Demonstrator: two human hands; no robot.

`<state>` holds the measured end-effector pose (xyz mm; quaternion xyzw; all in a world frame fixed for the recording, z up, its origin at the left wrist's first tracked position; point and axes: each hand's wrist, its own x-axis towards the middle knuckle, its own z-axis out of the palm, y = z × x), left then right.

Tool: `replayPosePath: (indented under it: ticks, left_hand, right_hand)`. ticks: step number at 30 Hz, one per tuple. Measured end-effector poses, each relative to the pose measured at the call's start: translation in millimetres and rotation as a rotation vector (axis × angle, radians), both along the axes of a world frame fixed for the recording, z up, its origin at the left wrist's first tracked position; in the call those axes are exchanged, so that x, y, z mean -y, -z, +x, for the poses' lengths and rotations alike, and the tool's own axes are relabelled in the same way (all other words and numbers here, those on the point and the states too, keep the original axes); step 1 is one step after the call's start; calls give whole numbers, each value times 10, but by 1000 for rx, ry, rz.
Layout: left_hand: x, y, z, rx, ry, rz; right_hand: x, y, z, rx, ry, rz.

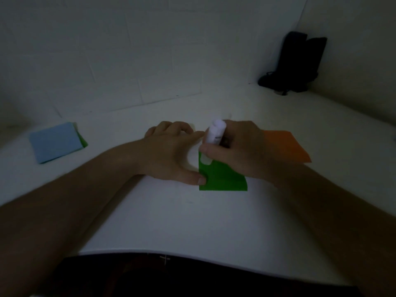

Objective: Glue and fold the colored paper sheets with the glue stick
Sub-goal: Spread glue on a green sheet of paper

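My right hand (235, 151) grips the white glue stick (215, 133), tip down on the green paper sheet (225, 179) mid-table; my left hand (171, 151) pins that sheet's left edge with the thumb, fingers loosely bent. An orange sheet (285, 146) lies beside my right hand, and a blue-topped paper stack (55, 142) lies near the table's (171, 221) left edge.

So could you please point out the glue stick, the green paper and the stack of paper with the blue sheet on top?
glue stick (215, 132), head view, on its white barrel.
green paper (225, 179), head view, on its bare middle.
blue-topped stack (55, 141), head view, on the top sheet's middle.
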<state>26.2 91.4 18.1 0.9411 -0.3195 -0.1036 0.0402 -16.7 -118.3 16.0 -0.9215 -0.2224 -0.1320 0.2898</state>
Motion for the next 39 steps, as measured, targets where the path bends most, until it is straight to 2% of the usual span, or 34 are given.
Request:
replayPosePath:
  ticks: [5, 11, 15, 19, 25, 28, 34, 39]
  left_hand:
    - [-15, 18, 8, 16, 12, 7]
    - [-36, 57, 53, 19, -5, 38]
    - [-31, 60, 54, 17, 2, 42]
    - [-31, 63, 72, 19, 8, 46]
    - [-4, 51, 40, 34, -14, 30]
    - [-1, 55, 40, 44, -5, 32]
    - [-21, 79, 62, 43, 0, 47]
    - [-23, 62, 47, 27, 2, 44]
  right_hand:
    - [25, 37, 5, -59, -32, 21]
    - [278, -98, -110, -146, 4, -115]
    - [426, -81, -93, -125, 38, -116]
    - [424, -76, -75, -45, 114, -20]
    - [69, -33, -28, -5, -28, -27]
    - [23, -14, -54, -35, -40, 21]
    - [317, -70, -101, -141, -14, -60]
    - [489, -106, -92, -123, 19, -67]
